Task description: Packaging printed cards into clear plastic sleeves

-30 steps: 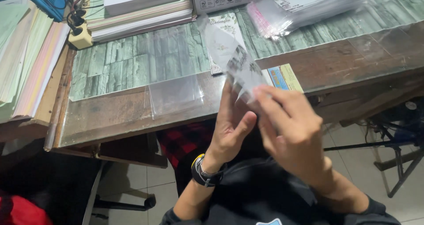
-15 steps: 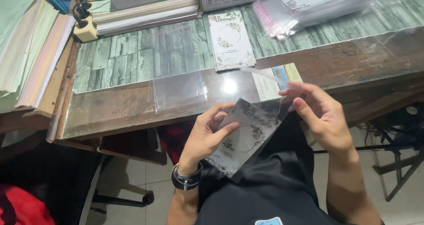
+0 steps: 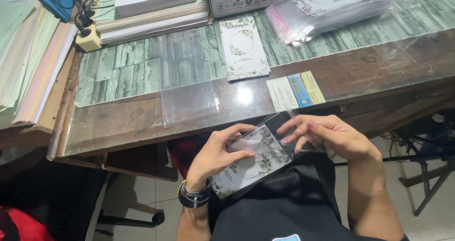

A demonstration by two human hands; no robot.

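Observation:
My left hand (image 3: 219, 154) holds a white floral card (image 3: 251, 163) low over my lap, thumb across its face. The card sits partly inside a clear plastic sleeve (image 3: 291, 134). My right hand (image 3: 332, 137) pinches the sleeve's open upper end, fingers bent around the film. A black watch with a yellow band rings my left wrist (image 3: 194, 196). Both hands are just below the table's front edge (image 3: 156, 144).
On the glass-topped table lie another floral card (image 3: 243, 48), an empty clear sleeve (image 3: 188, 102), a small blue-and-yellow card (image 3: 295, 90), a pile of sleeved cards (image 3: 332, 9), paper stacks (image 3: 151, 6) and coloured sheets (image 3: 28, 61). A power strip (image 3: 87, 37) sits at the left.
The card and sleeve came down from above the table edge to my lap and turned flatter. My hands spread apart, the right one moving to the sleeve's end.

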